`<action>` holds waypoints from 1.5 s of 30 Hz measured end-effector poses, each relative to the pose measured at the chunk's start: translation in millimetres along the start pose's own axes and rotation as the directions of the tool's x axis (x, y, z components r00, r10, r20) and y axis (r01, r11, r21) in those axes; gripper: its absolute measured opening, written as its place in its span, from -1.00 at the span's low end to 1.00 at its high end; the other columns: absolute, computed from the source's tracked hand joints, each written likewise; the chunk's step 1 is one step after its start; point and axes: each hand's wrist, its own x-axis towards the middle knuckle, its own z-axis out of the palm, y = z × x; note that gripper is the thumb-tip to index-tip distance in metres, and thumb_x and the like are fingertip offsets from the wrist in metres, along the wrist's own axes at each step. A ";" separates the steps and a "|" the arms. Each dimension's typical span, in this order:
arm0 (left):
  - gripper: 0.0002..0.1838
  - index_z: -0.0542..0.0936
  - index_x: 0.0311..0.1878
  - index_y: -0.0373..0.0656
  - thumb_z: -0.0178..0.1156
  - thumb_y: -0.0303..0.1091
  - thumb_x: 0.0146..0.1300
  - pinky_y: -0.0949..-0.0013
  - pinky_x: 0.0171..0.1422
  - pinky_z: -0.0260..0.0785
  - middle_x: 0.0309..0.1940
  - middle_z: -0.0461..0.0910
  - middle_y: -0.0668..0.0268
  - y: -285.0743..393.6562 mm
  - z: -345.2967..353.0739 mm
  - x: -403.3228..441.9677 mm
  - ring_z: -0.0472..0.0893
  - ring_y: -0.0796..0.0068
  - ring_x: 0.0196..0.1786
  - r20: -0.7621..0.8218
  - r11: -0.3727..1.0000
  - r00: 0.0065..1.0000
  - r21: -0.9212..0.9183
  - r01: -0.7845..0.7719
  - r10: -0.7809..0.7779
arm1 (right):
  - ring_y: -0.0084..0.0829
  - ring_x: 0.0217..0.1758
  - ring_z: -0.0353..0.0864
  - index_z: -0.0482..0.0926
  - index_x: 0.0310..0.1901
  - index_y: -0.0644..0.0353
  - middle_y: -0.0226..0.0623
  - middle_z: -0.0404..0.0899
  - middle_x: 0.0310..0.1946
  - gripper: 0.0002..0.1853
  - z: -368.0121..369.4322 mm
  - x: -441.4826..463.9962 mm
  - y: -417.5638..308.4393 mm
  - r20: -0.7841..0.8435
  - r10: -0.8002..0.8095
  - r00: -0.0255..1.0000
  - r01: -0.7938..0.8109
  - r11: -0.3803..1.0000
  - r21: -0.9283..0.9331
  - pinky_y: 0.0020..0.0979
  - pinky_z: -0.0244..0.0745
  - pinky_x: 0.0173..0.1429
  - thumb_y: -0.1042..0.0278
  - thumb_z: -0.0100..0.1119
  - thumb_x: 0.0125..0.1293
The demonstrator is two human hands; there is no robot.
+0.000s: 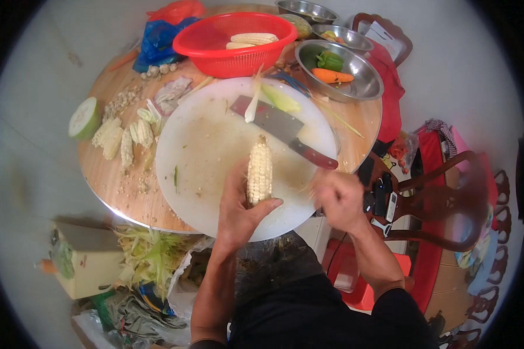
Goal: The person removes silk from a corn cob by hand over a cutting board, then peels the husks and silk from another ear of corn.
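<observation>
My left hand (pixel 239 206) is wrapped around the lower part of a husked ear of corn (pixel 259 170), thumb across its base, and holds it upright over the round white cutting board (pixel 186 139). To the right of the corn, my right hand (pixel 339 198) is blurred by motion. Its fingers look curled together; whatever they may hold is too smeared to make out. Beyond the corn a cleaver (pixel 271 121) lies on the board, its dark red handle pointing toward my right hand. Pieces of pale green husk (pixel 280 99) rest by the blade, and small scraps dot the board.
A red basket (pixel 236 61) with corn ears stands behind the board. Metal bowls (pixel 364 81) sit at the back right, one holding a carrot (pixel 332 76) and green pepper. Corn pieces (pixel 112 138) and a cut gourd (pixel 84 118) lie left. Husks (pixel 151 256) are piled below the table.
</observation>
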 end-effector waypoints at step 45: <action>-0.09 0.28 0.50 -0.31 0.50 -0.62 0.07 0.20 0.40 0.40 0.27 0.48 0.03 -12.0 11.0 -4.0 0.53 0.15 0.32 -0.132 0.795 0.957 0.592 -0.134 0.260 | 0.03 -0.30 0.65 0.48 0.21 0.22 -0.20 0.60 -0.31 -0.60 24.5 34.9 -9.3 0.008 0.224 0.975 -0.223 0.971 -0.083 -0.10 0.54 -0.26 0.32 0.27 0.40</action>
